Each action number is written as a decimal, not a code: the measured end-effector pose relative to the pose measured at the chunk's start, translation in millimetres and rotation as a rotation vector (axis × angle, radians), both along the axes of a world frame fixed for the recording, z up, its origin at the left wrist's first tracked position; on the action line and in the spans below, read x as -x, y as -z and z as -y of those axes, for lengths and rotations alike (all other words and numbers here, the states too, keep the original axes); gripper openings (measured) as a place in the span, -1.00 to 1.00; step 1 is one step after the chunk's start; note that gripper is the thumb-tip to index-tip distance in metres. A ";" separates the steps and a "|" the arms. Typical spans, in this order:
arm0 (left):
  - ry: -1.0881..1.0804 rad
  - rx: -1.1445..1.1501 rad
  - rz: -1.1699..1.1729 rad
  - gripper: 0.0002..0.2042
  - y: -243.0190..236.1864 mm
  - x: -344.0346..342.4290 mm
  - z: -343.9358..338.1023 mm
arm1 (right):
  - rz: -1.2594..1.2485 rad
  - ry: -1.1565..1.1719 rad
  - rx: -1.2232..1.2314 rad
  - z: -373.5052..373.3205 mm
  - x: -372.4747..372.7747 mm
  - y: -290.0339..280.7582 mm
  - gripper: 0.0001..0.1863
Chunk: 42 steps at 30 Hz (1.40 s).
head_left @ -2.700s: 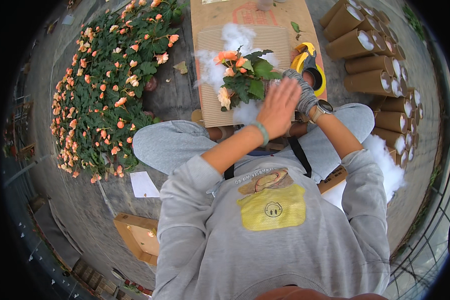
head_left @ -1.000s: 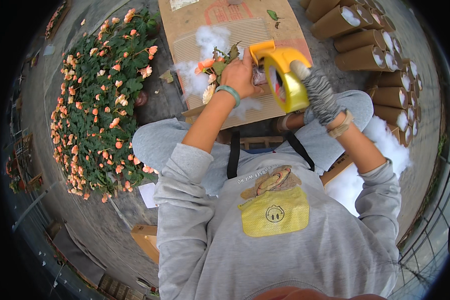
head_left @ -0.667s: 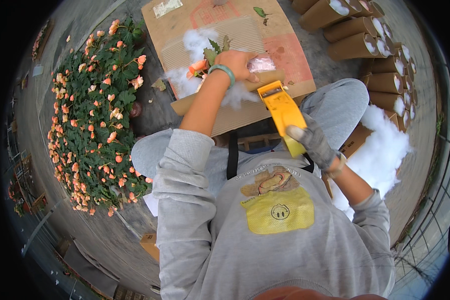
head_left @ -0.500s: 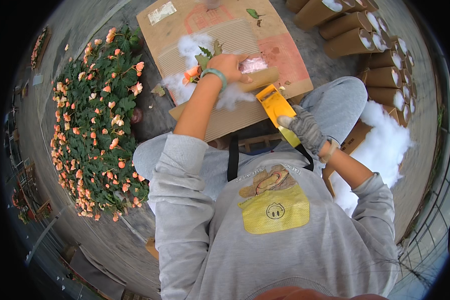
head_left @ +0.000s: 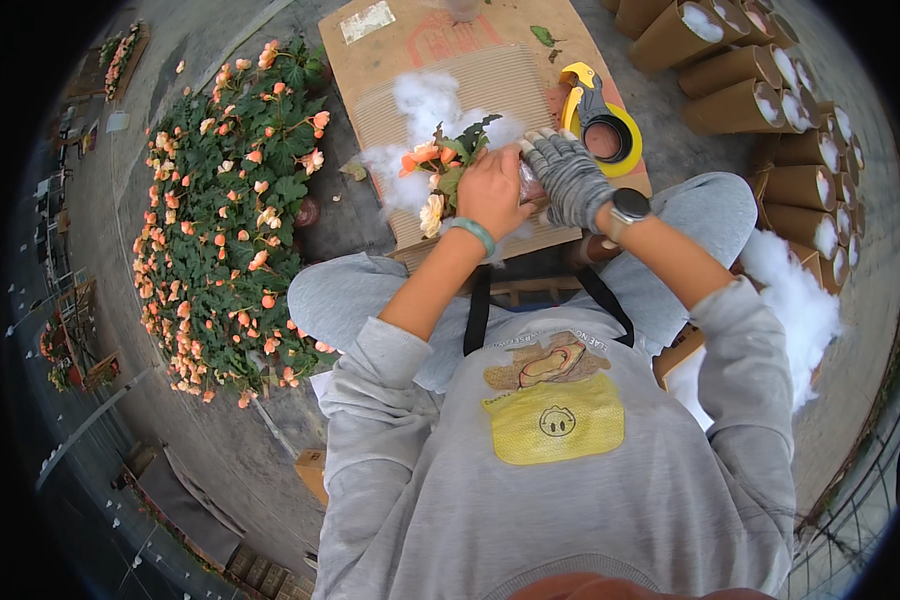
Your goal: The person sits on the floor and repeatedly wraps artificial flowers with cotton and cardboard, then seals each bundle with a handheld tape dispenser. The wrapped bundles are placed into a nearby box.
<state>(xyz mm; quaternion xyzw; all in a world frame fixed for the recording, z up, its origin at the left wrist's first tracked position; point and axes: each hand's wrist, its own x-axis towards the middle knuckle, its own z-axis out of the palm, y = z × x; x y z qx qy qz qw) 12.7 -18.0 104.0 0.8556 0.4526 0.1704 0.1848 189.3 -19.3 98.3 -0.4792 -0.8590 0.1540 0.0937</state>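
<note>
A begonia plant (head_left: 440,162) with peach flowers and green leaves lies on its side on a corrugated cardboard sheet (head_left: 550,85). Its reddish pot (head_left: 532,186) shows between my hands, wrapped in something shiny and clear. My bare left hand (head_left: 492,188), wearing a green bangle, is closed around the plant where stems meet pot. Against the pot's other end rests my right hand (head_left: 570,182), in a grey fingerless-tip glove, its fingers bent over the pot. White stuffing (head_left: 425,98) lies around the plant. Beside my right hand, a yellow tape dispenser (head_left: 615,130) sits on the cardboard work surface (head_left: 400,45).
A dense bed of flowering begonias (head_left: 230,220) stands on the left. Several brown cardboard tubes (head_left: 735,105) stuffed with white fibre stand at the right. More loose white stuffing (head_left: 785,310) spills by my right knee, near a cardboard box (head_left: 678,355).
My right hand has let go of the tape dispenser, which now rests on the work surface, and moved up to the pot. The cardboard sheet's curled near edge has dropped flatter.
</note>
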 end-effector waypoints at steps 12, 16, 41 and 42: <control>0.094 0.358 -0.505 -0.57 -24.5 35.5 10.3 | -0.022 -0.141 0.201 33.5 -0.8 -6.0 -0.18; 0.078 0.680 -0.346 -0.47 -1.9 62.4 -27.2 | -0.002 -0.153 0.620 -5.5 0.9 -28.6 -0.20; 0.422 -0.041 -0.487 -0.85 2.7 57.0 -78.8 | -0.012 -0.150 0.236 -52.4 0.2 20.6 -0.55; 0.386 0.003 -0.535 -0.86 2.4 55.9 -76.3 | -0.119 -0.124 0.093 -43.2 1.7 17.1 -0.58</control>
